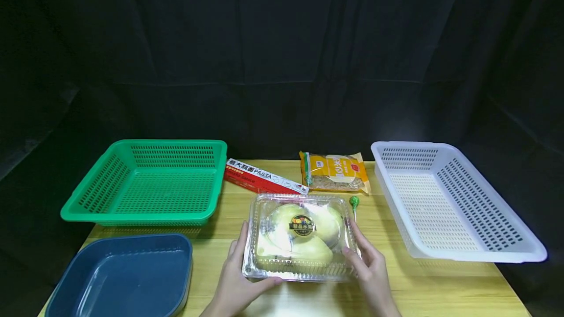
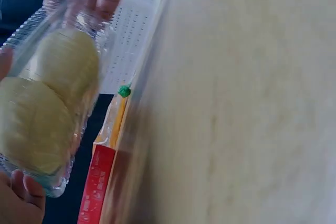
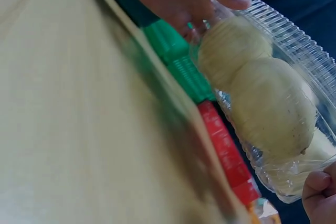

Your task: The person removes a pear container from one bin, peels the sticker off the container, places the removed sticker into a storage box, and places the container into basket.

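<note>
A clear plastic clamshell box [image 1: 304, 236] of large pale yellow-green fruits, with a round dark label on its lid, is held between both hands. My left hand [image 1: 238, 273] grips its left side, the thumb along the near edge. On the right side my right hand [image 1: 372, 270] grips it, with the thumb over the lid edge. In the wrist views the fruits [image 2: 39, 124] show through the plastic, and the box is raised off the table. The other fingertips are partly hidden by the box.
A green basket [image 1: 216, 185] stands at the left, behind a dark blue tub [image 1: 187, 263]. At the right is a white basket [image 1: 396, 214]. Behind the box lie a red-and-white pasta box [image 1: 264, 177], an orange grain packet [image 1: 337, 172] and a green lollipop [image 1: 354, 201].
</note>
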A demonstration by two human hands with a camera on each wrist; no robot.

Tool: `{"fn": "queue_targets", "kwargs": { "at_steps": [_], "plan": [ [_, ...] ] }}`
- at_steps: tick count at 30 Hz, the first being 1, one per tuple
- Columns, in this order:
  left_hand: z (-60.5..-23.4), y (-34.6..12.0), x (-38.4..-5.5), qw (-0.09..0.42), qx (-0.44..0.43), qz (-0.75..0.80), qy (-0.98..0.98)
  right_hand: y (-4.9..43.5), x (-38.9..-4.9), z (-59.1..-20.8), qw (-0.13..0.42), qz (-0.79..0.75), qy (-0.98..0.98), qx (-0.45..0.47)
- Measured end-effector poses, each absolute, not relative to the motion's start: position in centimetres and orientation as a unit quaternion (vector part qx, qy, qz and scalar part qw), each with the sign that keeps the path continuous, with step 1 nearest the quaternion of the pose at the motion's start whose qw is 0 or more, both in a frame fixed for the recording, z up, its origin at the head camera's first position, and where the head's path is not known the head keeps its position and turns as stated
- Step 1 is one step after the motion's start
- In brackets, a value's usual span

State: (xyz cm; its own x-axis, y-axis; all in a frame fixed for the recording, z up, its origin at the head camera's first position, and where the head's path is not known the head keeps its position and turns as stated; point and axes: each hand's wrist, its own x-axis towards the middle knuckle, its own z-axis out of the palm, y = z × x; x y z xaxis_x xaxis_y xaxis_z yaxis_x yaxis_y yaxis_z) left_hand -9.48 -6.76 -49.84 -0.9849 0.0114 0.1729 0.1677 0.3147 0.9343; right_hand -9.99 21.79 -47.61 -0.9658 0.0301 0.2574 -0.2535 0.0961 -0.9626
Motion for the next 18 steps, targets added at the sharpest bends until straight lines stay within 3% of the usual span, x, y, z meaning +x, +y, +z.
{"fn": "queue_targets", "kwargs": {
  "at_steps": [18],
  "plan": [
    [-51.9, -6.1, -9.1, -0.02, -0.032, -0.602, -0.797, 22.7, -9.7, -50.4, 0.082, 0.641, -0.762, 0.045]
  ]
}}
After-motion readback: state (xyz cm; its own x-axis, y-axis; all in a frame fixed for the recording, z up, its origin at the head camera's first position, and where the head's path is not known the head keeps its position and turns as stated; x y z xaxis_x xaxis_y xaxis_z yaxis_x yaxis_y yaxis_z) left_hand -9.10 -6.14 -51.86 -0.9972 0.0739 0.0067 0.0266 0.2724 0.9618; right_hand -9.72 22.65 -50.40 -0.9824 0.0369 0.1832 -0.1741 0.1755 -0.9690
